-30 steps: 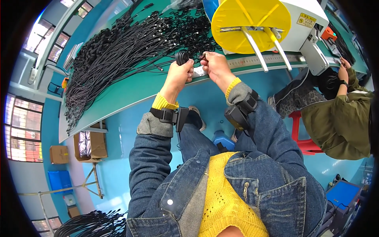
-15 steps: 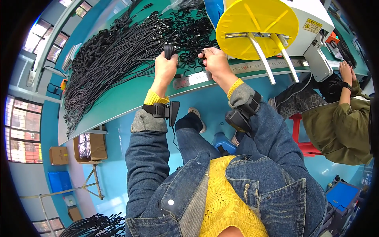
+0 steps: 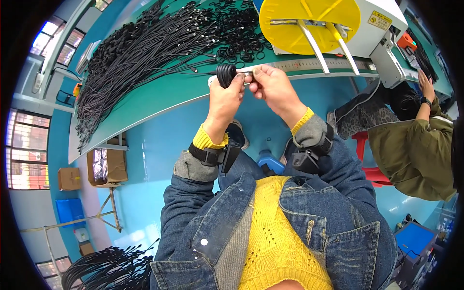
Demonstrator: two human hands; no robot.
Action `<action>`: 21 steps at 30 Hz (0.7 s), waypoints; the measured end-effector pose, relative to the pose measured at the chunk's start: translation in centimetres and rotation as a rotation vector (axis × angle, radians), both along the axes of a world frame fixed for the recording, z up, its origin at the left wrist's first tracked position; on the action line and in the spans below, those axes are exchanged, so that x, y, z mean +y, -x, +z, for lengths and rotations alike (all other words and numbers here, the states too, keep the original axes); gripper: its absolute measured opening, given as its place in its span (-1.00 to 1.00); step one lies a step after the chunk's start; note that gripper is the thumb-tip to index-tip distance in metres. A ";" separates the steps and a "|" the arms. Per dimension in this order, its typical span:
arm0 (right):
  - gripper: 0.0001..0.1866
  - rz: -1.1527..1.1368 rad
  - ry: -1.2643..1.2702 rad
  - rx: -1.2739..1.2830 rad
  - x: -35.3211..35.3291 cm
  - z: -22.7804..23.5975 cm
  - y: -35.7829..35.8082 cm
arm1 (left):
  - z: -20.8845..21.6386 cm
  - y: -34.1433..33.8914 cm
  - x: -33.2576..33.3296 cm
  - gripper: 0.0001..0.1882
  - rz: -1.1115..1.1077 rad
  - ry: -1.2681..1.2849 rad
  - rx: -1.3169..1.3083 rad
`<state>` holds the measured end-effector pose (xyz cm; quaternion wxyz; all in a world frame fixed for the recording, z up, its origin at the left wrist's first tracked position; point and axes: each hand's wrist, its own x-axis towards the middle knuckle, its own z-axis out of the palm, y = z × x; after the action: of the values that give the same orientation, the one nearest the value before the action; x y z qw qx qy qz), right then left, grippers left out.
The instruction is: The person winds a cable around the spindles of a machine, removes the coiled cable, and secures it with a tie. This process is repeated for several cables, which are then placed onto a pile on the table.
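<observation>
My left hand [image 3: 225, 99] is closed around a coiled black cable [image 3: 225, 75], held above the bench's front edge. Close beside it, my right hand [image 3: 276, 89] pinches a cable end with a metal tip [image 3: 248, 73]. The two hands nearly touch. Just beyond them, many small black rings [image 3: 237, 41] lie scattered on the green bench top [image 3: 145, 94]. Left of the rings spreads a large heap of black cables [image 3: 130, 67] with light connector tips.
A white machine with a yellow disc [image 3: 309, 24] and two projecting rods [image 3: 313, 46] stands at the back right. A steel ruler [image 3: 333, 64] runs along the front edge. At the right sits a person in an olive jacket [image 3: 411, 145]. Below left is an open cardboard box [image 3: 118, 166].
My hands have come together, nearer to me, the left moving right with the coiled cable. A metal-tipped cable end now shows between them.
</observation>
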<state>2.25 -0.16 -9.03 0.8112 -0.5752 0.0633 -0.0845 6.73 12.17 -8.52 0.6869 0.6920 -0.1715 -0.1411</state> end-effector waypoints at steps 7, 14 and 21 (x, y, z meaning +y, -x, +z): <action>-0.81 0.370 -0.333 0.211 -0.7 -2.4 6.0 | -0.6 0.0 1.9 -0.88 -0.151 0.191 0.182; -0.62 0.445 0.393 0.065 -6.4 1.2 5.6 | -2.1 3.2 3.3 -0.86 -0.561 0.176 0.602; -0.47 0.633 1.025 -0.242 -3.9 2.9 4.9 | -1.6 4.9 2.5 -0.85 -0.702 0.008 0.696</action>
<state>-2.67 -4.02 -6.12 0.4187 -0.8691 -0.2519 0.0763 1.85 14.69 -10.10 0.6172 0.5017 -0.1553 -0.5859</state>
